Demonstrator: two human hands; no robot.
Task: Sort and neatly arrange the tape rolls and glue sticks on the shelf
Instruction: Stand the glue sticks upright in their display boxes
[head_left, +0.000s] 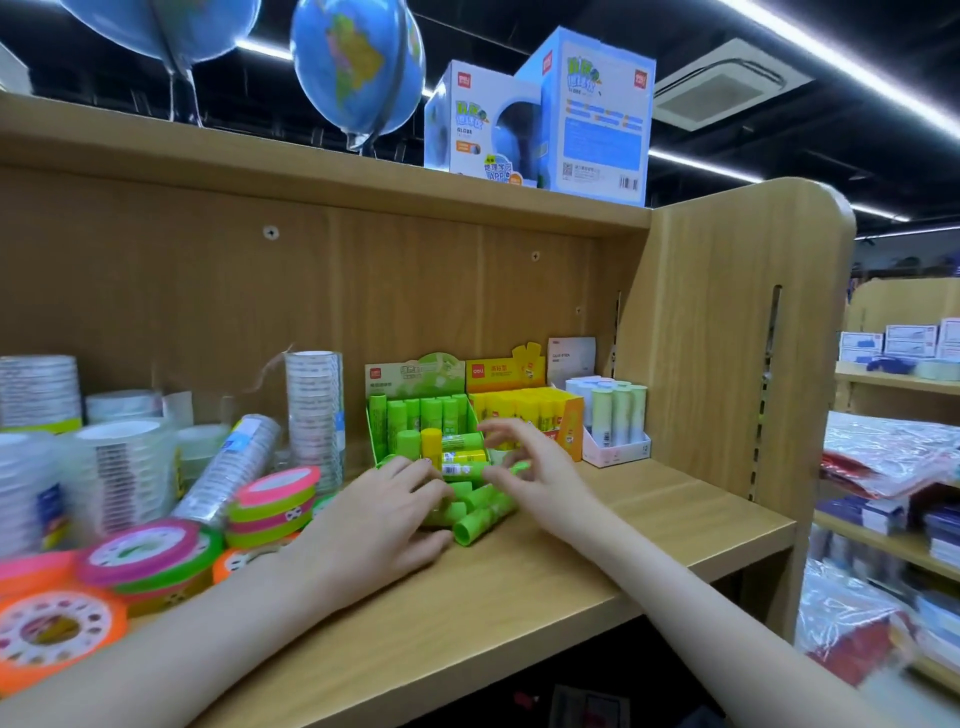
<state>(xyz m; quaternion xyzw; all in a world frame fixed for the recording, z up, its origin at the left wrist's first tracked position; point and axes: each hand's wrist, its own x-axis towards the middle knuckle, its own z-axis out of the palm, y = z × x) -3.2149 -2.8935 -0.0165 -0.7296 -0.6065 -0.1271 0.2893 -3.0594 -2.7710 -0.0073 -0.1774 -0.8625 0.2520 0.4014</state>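
Several loose green glue sticks lie in a heap on the wooden shelf, in front of a green display box of upright green sticks. My left hand rests on the heap with its fingers laid over the sticks. Just to the right, my right hand is motion-blurred with spread fingers; thumb and forefinger appear to pinch the end of one green glue stick. Clear tape rolls stand stacked on the left. Pink, green and orange tape rolls lie in front of them.
A yellow glue stick box and a small box of pastel glue sticks stand to the right of the green one. Globes and globe cartons sit on the top board. The shelf's side panel closes the right end.
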